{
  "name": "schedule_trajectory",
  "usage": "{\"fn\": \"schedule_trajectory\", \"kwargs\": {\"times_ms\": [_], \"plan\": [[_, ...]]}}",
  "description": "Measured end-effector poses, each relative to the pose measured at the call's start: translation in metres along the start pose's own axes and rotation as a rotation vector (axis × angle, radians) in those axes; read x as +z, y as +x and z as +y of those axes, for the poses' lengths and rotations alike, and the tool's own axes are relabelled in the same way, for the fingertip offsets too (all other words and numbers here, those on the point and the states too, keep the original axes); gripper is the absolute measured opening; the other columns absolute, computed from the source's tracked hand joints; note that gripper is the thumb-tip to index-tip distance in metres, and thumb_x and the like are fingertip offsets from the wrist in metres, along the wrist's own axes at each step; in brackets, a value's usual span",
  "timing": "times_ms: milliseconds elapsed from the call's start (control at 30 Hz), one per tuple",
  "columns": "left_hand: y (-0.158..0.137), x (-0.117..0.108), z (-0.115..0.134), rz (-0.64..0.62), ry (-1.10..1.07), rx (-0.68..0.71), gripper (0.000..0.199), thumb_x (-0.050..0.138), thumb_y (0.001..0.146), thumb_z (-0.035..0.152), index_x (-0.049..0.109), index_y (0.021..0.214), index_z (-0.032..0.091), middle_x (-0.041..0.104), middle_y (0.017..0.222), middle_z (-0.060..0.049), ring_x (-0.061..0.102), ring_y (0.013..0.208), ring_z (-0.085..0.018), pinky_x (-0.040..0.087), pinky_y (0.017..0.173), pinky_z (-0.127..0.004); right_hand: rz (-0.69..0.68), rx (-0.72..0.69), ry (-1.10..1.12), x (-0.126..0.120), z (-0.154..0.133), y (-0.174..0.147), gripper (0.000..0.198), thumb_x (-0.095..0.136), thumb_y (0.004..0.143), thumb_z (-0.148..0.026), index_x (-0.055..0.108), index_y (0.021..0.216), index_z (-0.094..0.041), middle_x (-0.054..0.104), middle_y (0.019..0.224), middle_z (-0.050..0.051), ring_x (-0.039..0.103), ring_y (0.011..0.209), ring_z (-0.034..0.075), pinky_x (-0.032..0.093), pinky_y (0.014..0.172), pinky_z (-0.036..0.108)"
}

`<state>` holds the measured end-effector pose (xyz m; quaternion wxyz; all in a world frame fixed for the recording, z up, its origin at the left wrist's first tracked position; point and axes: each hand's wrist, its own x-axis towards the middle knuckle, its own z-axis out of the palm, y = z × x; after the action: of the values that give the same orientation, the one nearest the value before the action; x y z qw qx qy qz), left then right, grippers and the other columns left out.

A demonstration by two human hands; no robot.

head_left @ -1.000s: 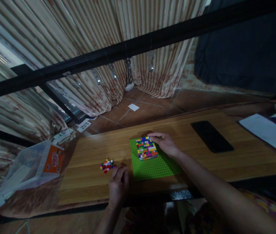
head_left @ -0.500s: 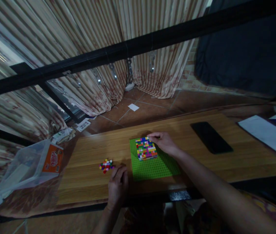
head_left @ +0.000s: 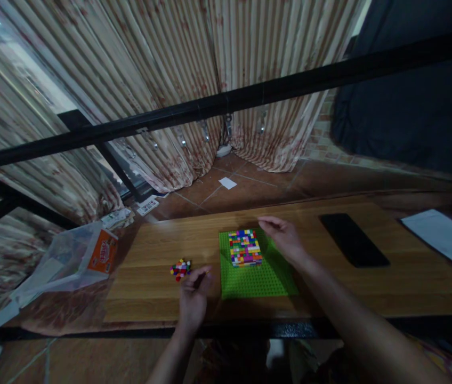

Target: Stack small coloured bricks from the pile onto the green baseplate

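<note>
A block of many-coloured toy bricks (head_left: pixel 245 248) stands on a green studded baseplate (head_left: pixel 258 285). My right hand (head_left: pixel 285 240) hovers just right of the block, apart from it, fingers extended and loosely bent, with nothing visible in them. Left of the baseplate, my left hand (head_left: pixel 194 298) is raised a little with thumb and forefinger pinched together. A tiny yellow-orange brick (head_left: pixel 207 272) shows at its fingertips. Beside that hand, a small pile of loose bricks (head_left: pixel 180 269) lies on the wooden tabletop (head_left: pixel 150 298).
A black phone-like slab (head_left: pixel 354 240) lies on the right of the tabletop, with white paper (head_left: pixel 442 237) beyond it. At the left stands a clear plastic box (head_left: pixel 74 261) with an orange label. A black metal bar (head_left: pixel 194 111) crosses in front of the curtains.
My right hand has come away from the block's top corner. My left hand has lifted from beside the loose pile, now pinching a tiny brick. The whole view has shifted slightly.
</note>
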<state>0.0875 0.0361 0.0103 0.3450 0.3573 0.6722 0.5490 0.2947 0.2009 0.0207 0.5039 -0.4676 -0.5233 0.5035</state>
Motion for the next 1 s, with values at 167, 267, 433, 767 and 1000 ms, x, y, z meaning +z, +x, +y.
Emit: {"fn": "schedule_trajectory", "kwargs": {"times_ms": [167, 267, 433, 767, 1000], "plan": [[0.001, 0.027, 0.041, -0.068, -0.377, -0.158, 0.037, 0.075, 0.067, 0.036, 0.067, 0.096, 0.014, 0.07, 0.082, -0.005, 0.063, 0.065, -0.011, 0.048, 0.06, -0.022, -0.107, -0.056, 0.016, 0.003, -0.014, -0.01, 0.026, 0.071, 0.069, -0.042, 0.073, 0.083, -0.02, 0.073, 0.087, 0.005, 0.064, 0.082, 0.019, 0.048, 0.08, 0.035], [0.002, 0.04, 0.057, -0.101, -0.462, -0.18, 0.035, 0.076, 0.067, 0.034, 0.067, 0.094, 0.013, 0.071, 0.083, -0.005, 0.063, 0.062, -0.01, 0.047, 0.056, -0.02, -0.338, -0.102, 0.035, 0.011, -0.028, -0.024, 0.022, 0.069, 0.073, -0.039, 0.073, 0.085, -0.022, 0.073, 0.088, 0.003, 0.065, 0.081, 0.017, 0.049, 0.078, 0.032], [0.002, 0.051, 0.067, -0.16, -0.539, -0.186, 0.032, 0.076, 0.069, 0.031, 0.067, 0.095, 0.014, 0.071, 0.077, -0.003, 0.065, 0.062, -0.011, 0.047, 0.054, -0.018, -0.553, -0.281, -0.084, 0.02, -0.05, -0.044, 0.017, 0.066, 0.079, -0.032, 0.072, 0.092, -0.023, 0.068, 0.093, 0.003, 0.063, 0.086, 0.015, 0.049, 0.078, 0.03], [0.0, 0.059, 0.074, -0.195, -0.555, -0.149, 0.029, 0.075, 0.07, 0.032, 0.068, 0.092, 0.014, 0.069, 0.073, -0.001, 0.062, 0.06, -0.009, 0.045, 0.054, -0.018, -0.529, -0.424, -0.191, 0.025, -0.054, -0.053, 0.015, 0.062, 0.083, -0.027, 0.071, 0.094, -0.023, 0.065, 0.096, 0.004, 0.063, 0.088, 0.014, 0.048, 0.08, 0.029], [-0.002, 0.061, 0.075, -0.186, -0.518, -0.182, 0.036, 0.074, 0.07, 0.036, 0.066, 0.098, 0.014, 0.071, 0.081, -0.004, 0.063, 0.06, -0.01, 0.046, 0.056, -0.02, -0.429, -0.37, -0.239, 0.014, -0.045, -0.039, 0.017, 0.059, 0.084, -0.033, 0.072, 0.09, -0.023, 0.069, 0.093, 0.003, 0.064, 0.088, 0.016, 0.049, 0.079, 0.029]]}}
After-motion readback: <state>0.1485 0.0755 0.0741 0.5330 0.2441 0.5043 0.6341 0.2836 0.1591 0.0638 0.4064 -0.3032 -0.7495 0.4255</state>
